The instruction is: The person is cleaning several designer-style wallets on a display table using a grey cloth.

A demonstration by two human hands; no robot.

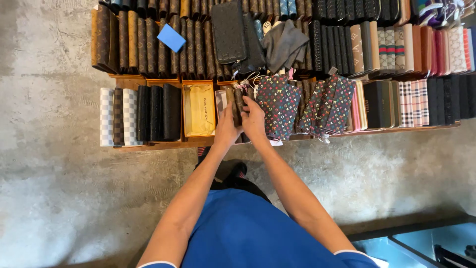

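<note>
Both hands reach into the front row of a wooden display shelf [148, 145] packed with upright wallets: the left hand [226, 130] and the right hand [254, 120] each close their grip on a brown patterned wallet [236, 101] standing between them, fingers wrapped over its sides. Just left of it lies an open box with a yellow cloth pouch [199, 110]; just right stand dark wallets with coloured prints [278, 104]. Farther left are checkered wallets [115, 116], and a blue card [171, 37] rests on the back row.
</note>
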